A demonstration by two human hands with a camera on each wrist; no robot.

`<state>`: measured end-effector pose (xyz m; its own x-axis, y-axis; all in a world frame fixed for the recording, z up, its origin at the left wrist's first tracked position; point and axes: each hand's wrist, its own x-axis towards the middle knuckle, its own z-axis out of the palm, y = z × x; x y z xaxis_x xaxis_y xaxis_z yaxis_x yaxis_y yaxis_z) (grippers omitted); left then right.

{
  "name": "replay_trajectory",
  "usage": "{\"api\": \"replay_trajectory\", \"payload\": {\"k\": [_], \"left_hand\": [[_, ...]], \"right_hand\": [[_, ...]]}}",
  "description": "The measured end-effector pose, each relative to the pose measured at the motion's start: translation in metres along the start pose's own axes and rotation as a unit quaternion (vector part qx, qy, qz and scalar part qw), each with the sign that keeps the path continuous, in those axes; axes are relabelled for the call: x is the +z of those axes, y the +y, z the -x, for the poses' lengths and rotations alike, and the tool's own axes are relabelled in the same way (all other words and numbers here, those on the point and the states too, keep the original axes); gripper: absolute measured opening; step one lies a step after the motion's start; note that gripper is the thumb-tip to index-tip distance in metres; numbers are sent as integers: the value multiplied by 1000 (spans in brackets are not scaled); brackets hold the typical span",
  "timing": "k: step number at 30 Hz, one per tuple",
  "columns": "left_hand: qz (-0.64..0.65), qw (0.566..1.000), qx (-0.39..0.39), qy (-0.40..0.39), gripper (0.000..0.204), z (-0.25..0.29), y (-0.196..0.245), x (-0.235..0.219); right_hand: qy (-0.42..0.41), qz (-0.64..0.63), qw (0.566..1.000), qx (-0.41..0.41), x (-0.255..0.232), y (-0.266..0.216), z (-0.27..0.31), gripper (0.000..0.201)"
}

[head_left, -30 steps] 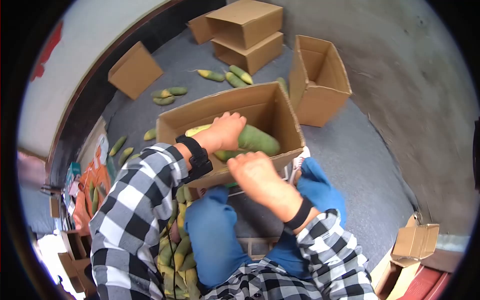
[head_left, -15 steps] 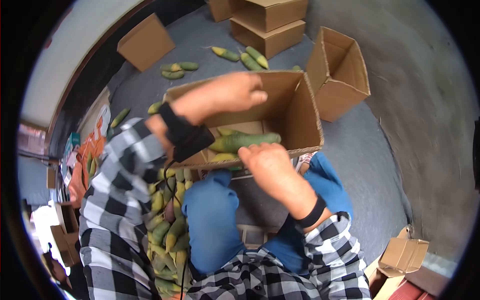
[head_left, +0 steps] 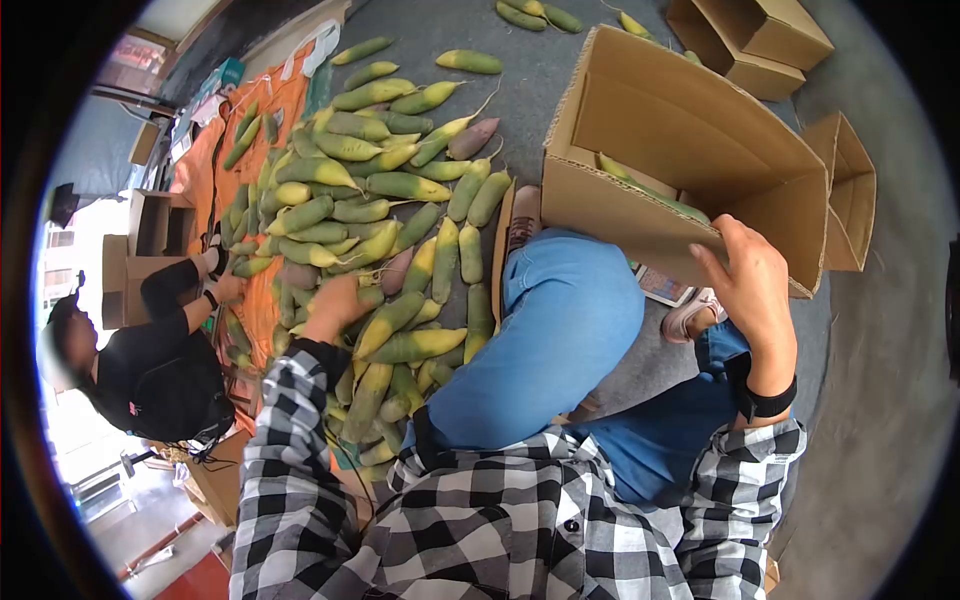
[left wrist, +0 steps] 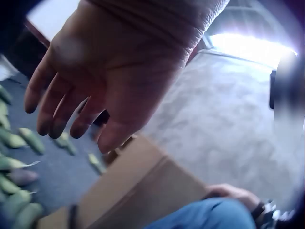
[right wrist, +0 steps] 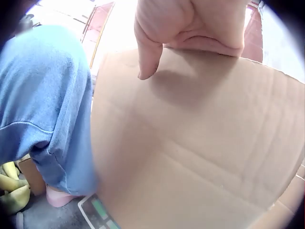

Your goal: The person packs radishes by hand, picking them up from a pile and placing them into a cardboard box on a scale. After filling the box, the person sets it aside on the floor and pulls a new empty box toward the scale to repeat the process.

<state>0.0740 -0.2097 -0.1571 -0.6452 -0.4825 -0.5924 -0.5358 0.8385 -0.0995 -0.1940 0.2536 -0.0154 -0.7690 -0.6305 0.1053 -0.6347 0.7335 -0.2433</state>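
Note:
My left hand (head_left: 338, 305) is over a big pile of green radishes (head_left: 390, 330) with yellow-green tips. In the left wrist view its fingers (left wrist: 59, 107) are spread and slightly bent, with nothing between them. My right hand (head_left: 750, 285) grips the near rim of an open cardboard box (head_left: 630, 215). The thumb (right wrist: 150, 59) lies against the outer wall in the right wrist view, and the other fingers hook over the edge, hidden inside. A radish (head_left: 650, 190) lies in the box, mostly hidden by the near wall.
A scale with green panels (right wrist: 100, 210) shows below the box, near my shoe. More cardboard boxes (head_left: 750, 45) stand behind it. A few reddish radishes (head_left: 473, 138) are among the green ones. At the left, another person (head_left: 150, 350) sits beside an orange sheet (head_left: 205, 165).
My left hand released a radish into the box, then moved out leftward to the pile. My right hand now holds the box's near rim. The head view has turned left.

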Motion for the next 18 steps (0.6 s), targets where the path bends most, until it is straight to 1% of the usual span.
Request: {"api": "replay_trajectory", "payload": {"k": [1, 3, 4, 5, 6, 7, 8, 9, 10, 12, 13, 14, 15, 16, 17, 18], "left_hand": [[3, 998, -26, -50, 61, 1, -8, 29], [70, 995, -13, -64, 68, -1, -26, 87], [73, 995, -13, -65, 68, -3, -26, 108], [96, 992, -37, -77, 68, -5, -24, 125], [119, 987, -60, -89, 68, -6, -18, 128], [120, 987, -57, -90, 68, -7, -15, 128], [136, 984, -76, -85, 70, -8, -14, 126], [152, 980, -96, -79, 71, -7, -14, 123], [151, 981, -95, -77, 71, -7, -20, 117], [265, 963, -34, -16, 74, -7, -36, 100], [238, 970, -37, 36, 72, 0, -30, 74], [209, 973, -38, 89, 71, 12, -21, 35], [283, 947, 37, 150, 69, 23, -11, -5], [273, 943, 48, 186, 65, 36, 8, -48], [289, 924, 65, 242, 64, 53, 38, -91], [312, 899, 128, 280, 60, 57, 59, -123]], "right_hand": [[1, 3, 1000, 5, -1, 1, 0, 24], [-5, 12, 1000, 5, -4, 3, -1, 26], [-12, 10, 1000, 17, -6, 1, -2, 26], [-18, 7, 999, 30, -8, -1, -3, 27], [-19, 10, 999, 31, -8, -1, -3, 27], [-16, 10, 999, 29, -7, 0, -4, 26], [-14, 10, 1000, 27, -7, 1, -3, 26], [-14, 10, 999, 27, -8, 1, -4, 26], [-10, 10, 1000, 24, -8, 2, -3, 27], [-9, 9, 1000, 21, -7, 3, -3, 27], [-4, 6, 1000, 16, -5, 4, -4, 26], [2, 5, 1000, 12, -3, 5, -4, 26], [6, 10, 1000, 17, -3, 6, -4, 26], [-2, 13, 1000, 15, -3, 5, -4, 25], [-8, 21, 1000, 19, -4, 6, -2, 25], [-1, 25, 1000, 11, -4, 8, 0, 24]]}}
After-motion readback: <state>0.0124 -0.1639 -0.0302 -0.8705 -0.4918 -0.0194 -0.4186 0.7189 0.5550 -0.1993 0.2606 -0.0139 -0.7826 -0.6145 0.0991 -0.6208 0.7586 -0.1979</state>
